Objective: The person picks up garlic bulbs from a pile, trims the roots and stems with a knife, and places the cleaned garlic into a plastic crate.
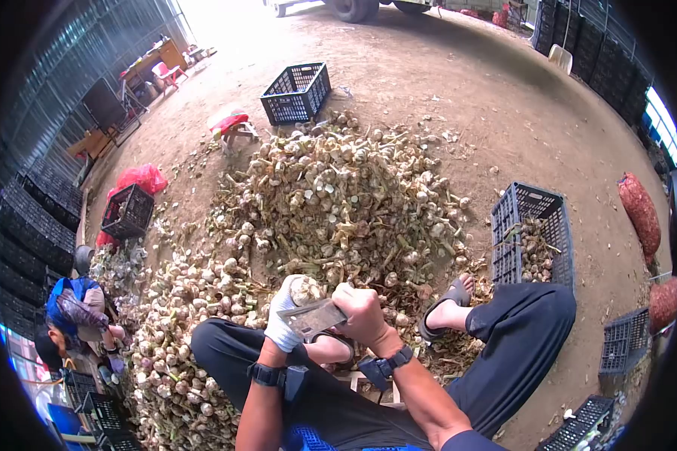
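Note:
My left hand point(280, 319), in a white glove, is closed around a garlic bulb point(306, 290) above my lap. My bare right hand point(365, 314) grips a wide-bladed knife point(313, 319), its fingers wrapped over the handle end. The flat, stained blade reaches left across to the gloved hand, just below the bulb. In front of my legs rises a big heap of garlic with dry stalks point(338, 195). Trimmed-looking bulbs point(180, 331) spread along my left side.
A black crate point(297, 94) stands behind the heap; another crate point(532, 233) with garlic scraps is by my right knee. At left a person in blue point(79, 316) bends over near a small crate point(128, 210). Full red net sacks point(639, 214) lie at right.

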`<state>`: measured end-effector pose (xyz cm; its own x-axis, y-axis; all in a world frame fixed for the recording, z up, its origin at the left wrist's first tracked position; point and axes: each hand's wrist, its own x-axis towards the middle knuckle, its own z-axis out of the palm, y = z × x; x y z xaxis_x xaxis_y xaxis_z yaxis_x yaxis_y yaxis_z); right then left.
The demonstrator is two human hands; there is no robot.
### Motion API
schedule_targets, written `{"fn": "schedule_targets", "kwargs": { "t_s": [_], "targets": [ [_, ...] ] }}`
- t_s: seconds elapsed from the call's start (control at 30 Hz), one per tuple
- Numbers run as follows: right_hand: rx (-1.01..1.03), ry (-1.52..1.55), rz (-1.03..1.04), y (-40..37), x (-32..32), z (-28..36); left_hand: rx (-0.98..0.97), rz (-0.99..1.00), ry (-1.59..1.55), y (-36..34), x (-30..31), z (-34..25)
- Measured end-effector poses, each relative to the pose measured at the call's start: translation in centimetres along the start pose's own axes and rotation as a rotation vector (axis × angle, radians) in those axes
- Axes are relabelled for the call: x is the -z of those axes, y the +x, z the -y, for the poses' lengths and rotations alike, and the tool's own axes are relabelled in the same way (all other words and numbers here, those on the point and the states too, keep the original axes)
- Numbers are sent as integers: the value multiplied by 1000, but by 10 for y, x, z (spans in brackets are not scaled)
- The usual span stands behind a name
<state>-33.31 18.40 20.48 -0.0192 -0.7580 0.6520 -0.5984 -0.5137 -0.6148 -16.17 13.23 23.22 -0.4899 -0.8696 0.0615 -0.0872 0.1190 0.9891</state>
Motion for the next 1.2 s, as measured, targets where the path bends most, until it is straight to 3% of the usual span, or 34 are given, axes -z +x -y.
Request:
{"fn": "schedule_targets", "kwargs": {
  "t_s": [0.3, 0.37, 0.43, 0.47, 0.57, 0.67, 0.77, 0.83, 0.97, 1.1, 1.17, 1.2],
  "targets": [
    [-54, -42, -63, -12, -18, -3, 76, -61, -121, -5, 2, 15],
    [-138, -93, -105, -19, -26, -14, -158, 45, 752, -2, 8, 14],
    [-339, -211, -107, -32, -34, -39, -115, -29, 455, -12, -10, -10],
    [-403, -224, -130, -38, -31, -43, 26, 7, 417, -17, -24, -29],
    [-482, -215, -161, -49, -22, -47, 18, -116, 472, -9, -17, -12],
    [-155, -66, -82, -26, -16, -35, 37, -126, 433, 0, -11, 3],
    [-101, 10, -3, -10, -12, -13, 47, -81, 417, 1, -4, 0],
    [-70, 15, 18, -4, -3, -5, 57, -19, 54, 1, 1, 5],
    [-27, 12, 13, -6, -9, -4, 76, -31, -70, -3, 1, 3],
    [-61, 12, -29, -13, -22, -4, 62, -72, 128, -4, 2, 3],
    [-151, -41, -91, -17, -27, -8, -17, -78, 710, -4, -1, -8],
    [-239, -185, -66, -17, -25, -14, 35, -89, 439, -9, -8, -16]
  ]
}}
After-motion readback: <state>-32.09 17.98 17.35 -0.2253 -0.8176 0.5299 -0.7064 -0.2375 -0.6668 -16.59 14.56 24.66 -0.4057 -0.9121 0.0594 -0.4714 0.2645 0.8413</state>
